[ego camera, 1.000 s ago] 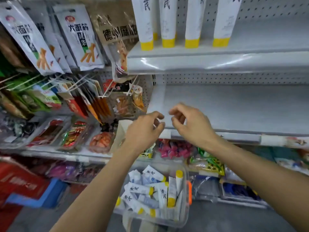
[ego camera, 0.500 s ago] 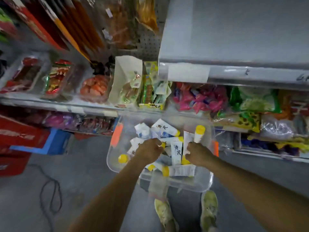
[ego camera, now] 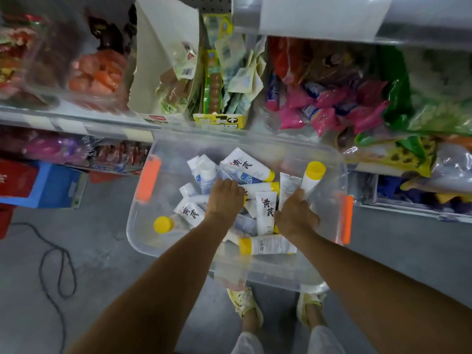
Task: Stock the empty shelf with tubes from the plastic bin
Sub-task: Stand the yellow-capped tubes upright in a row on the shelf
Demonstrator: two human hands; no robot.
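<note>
White tubes (ego camera: 265, 213) crowd beneath my left hand (ego camera: 224, 200) and right hand (ego camera: 296, 215); unsure the fingers (ego camera: 231, 183) hold any, I'd clasp one body each.

One bin (ego camera: 258, 273), two hands (ego camera: 224, 199), at least eight tubes (ego camera: 246, 166).

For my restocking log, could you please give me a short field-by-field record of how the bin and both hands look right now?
container: clear plastic bin with orange latches on two sides
contents: white tubes with yellow caps, loosely piled
standout: one leaning tube, cap up, against the right wall
left hand: inside the bin, knuckles up over the pile; grip hidden
right hand: inside the bin, fingers by the leaning tube's lower end; grip unclear
</note>
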